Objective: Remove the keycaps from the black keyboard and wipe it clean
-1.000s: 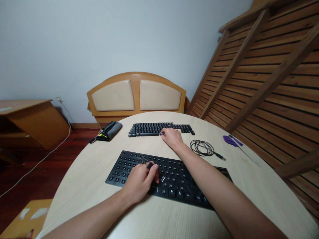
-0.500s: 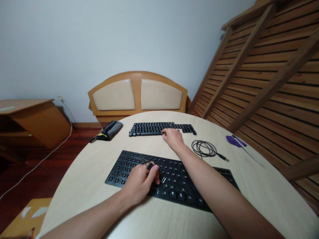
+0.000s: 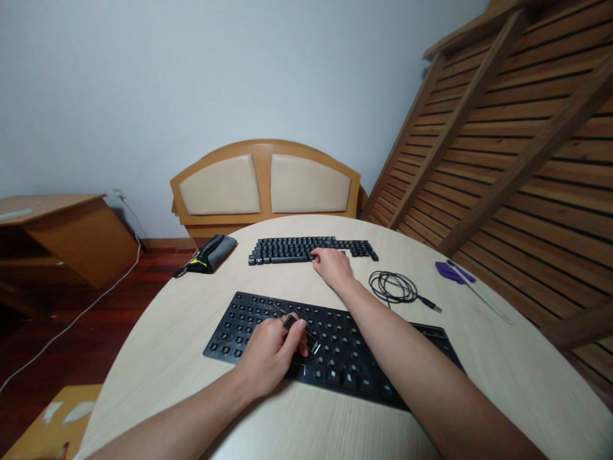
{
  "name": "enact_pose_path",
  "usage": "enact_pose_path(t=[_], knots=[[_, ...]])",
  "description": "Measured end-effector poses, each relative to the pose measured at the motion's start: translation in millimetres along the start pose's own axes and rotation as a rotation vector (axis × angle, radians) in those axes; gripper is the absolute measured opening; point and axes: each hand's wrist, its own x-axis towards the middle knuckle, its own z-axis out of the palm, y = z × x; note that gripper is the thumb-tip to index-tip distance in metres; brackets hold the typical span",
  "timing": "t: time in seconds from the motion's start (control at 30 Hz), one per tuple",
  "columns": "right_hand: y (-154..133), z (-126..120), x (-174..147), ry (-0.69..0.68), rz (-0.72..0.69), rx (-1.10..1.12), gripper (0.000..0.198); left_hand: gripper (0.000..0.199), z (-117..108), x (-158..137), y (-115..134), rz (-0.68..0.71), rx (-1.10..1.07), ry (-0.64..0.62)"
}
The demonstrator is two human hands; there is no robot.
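- The left hand [image 3: 268, 354] is resting over the near black keyboard base with its keycaps stripped off [image 3: 335, 351], pinching a thin wire keycap puller with a small black handle [image 3: 293, 324] between thumb and forefinger; the grasp is closed on the tool.
- The right hand [image 3: 332, 267] is reaching across to the far rows of loose black keycaps laid out in keyboard order [image 3: 306, 248], fingertips curling at the near edge of the rows; cannot tell whether a cap is pinched yet.
- The round pale wood-grain table [image 3: 182, 358] is also carrying a grey zip pouch [image 3: 211, 253] at the far left, a coiled black USB cable [image 3: 395, 285] just right of the right forearm, and a purple-handled tool [image 3: 453, 271] near the right edge.
- Risk, as a judgement: the reaching fingers could be nudging neighbouring caps and scrambling the laid-out order; the puller wires are hanging over bare switches and could be snagging one if the left hand drags.
- Against the earlier frames: both hands are staying almost exactly where they were, right hand at the same spot on the cap rows, left grip unchanged; only the view is shifting slightly.
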Motion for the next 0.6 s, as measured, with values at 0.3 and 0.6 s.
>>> enact_pose_path(t=[0.3,0.6], knots=[[4.6,-39.2,-18.4,-0.105,-0.097,0.058,0.05,0.052,-0.6,0.2,-0.9,0.01,0.011,-0.005],[14.9,-83.5,-144.1,-0.217,-0.451,0.393,0.032,0.051,-1.3,-3.3,5.6,0.079,0.142,0.013]])
